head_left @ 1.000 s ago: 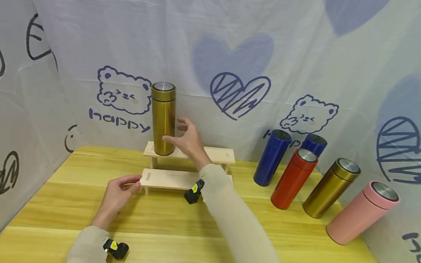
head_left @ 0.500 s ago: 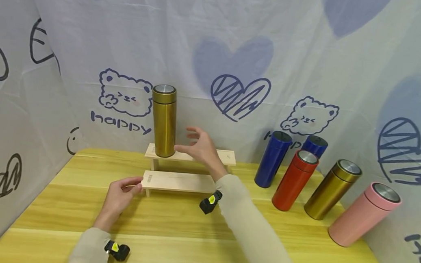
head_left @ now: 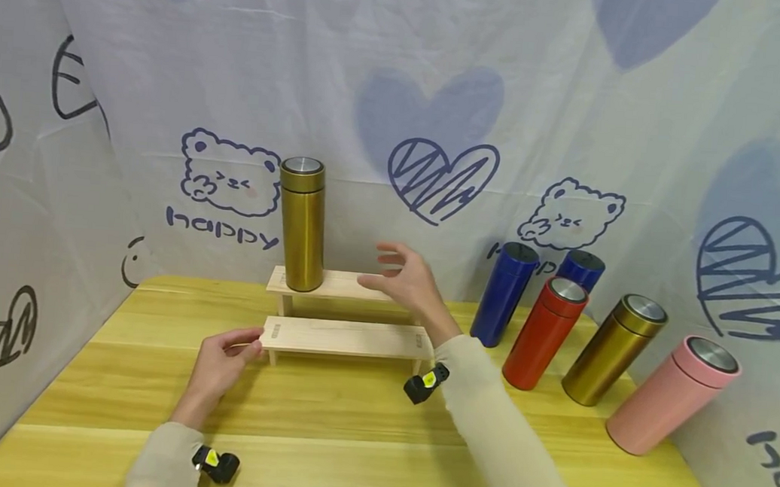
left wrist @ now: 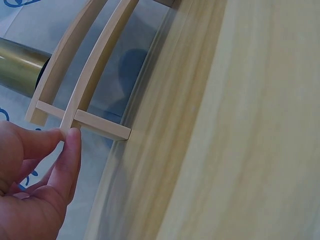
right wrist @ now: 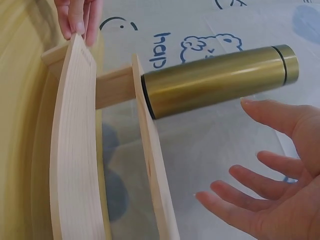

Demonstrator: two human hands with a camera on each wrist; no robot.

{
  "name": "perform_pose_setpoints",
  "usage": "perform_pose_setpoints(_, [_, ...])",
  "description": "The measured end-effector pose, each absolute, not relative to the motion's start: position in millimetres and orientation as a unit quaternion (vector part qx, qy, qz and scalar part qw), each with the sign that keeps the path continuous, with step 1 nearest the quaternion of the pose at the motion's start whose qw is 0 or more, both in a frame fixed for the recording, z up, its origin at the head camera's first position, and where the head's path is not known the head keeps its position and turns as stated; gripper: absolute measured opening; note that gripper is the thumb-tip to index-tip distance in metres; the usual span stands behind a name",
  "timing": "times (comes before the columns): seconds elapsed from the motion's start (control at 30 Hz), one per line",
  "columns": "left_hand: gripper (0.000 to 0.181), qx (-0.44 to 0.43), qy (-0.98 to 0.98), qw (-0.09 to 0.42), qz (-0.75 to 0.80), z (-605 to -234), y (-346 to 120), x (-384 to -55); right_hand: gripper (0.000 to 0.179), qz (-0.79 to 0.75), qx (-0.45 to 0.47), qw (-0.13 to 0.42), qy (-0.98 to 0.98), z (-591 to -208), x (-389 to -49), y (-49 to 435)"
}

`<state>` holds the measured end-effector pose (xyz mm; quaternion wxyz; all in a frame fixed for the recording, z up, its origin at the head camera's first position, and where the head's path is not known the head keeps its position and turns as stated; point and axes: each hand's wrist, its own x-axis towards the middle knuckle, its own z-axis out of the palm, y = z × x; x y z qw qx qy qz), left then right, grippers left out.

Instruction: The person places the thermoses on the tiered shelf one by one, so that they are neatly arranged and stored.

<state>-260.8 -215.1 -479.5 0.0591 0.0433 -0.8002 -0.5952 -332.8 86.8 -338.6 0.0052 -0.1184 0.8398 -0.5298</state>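
A gold thermos bottle [head_left: 303, 230] with a steel-topped lid stands upright at the left end of the upper step of a two-tier wooden stand [head_left: 346, 337]. My left hand [head_left: 218, 363] pinches the left end of the lower step between thumb and fingers, as the left wrist view shows with the hand [left wrist: 37, 175] at the board's edge. Apart from the bottle, my right hand [head_left: 408, 279] hovers by the right part of the upper step. In the right wrist view that hand [right wrist: 280, 175] has its fingers spread and holds nothing.
On the right of the wooden table [head_left: 321, 457] stand two blue bottles [head_left: 505, 293], a red bottle [head_left: 547, 334], another gold bottle [head_left: 613, 350] and a pink bottle [head_left: 671, 395]. A printed cloth [head_left: 347, 82] hangs behind the table.
My right hand has drawn back to the right from the gold bottle, which stays standing on the upper step. My left hand has kept its place on the lower step.
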Motion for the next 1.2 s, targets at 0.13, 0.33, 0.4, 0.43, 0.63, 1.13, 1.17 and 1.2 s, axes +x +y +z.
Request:
perform_pose_setpoints(0.13, [0.035,0.042,-0.802,0.058,-0.593,-479.4,-216.0,-259.7,0.069,-0.528,-0.117,0.011,0.841,-341.5,-329.3,101.3])
perform_pose_setpoints(0.33, [0.035,0.044,-0.804,0.06,-0.591,-479.3,-215.6,-259.8,0.068,-0.519,-0.12,-0.001,0.846,-343.8,-322.1,122.8])
perform_pose_setpoints(0.4, [0.035,0.045,-0.804,0.06,-0.589,-479.4,-215.6,-259.9,0.068,-0.52,-0.12,0.0,0.846,-343.6,-319.1,129.9])
perform_pose_setpoints(0.43, [0.035,0.045,-0.805,0.061,-0.588,-479.5,-215.6,-259.9,0.068,-0.52,-0.122,0.001,0.845,-343.8,-317.6,133.5])
perform_pose_setpoints(0.63, [0.034,0.044,-0.804,0.062,-0.59,-479.3,-215.6,-260.1,0.067,-0.514,-0.121,0.0,0.849,-345.4,-309.8,154.0])
perform_pose_setpoints(1.13, [0.034,0.04,-0.81,0.062,-0.582,-478.0,-215.1,-260.4,0.063,-0.497,-0.116,0.009,0.86,-359.1,-283.1,198.5])
perform_pose_setpoints(1.17, [0.034,0.039,-0.809,0.062,-0.582,-478.1,-215.3,-260.3,0.062,-0.493,-0.114,0.009,0.863,-359.4,-281.4,200.7])
perform_pose_setpoints(1.2, [0.034,0.039,-0.809,0.063,-0.582,-478.3,-215.5,-260.2,0.062,-0.488,-0.115,0.008,0.865,-359.7,-279.7,203.0])
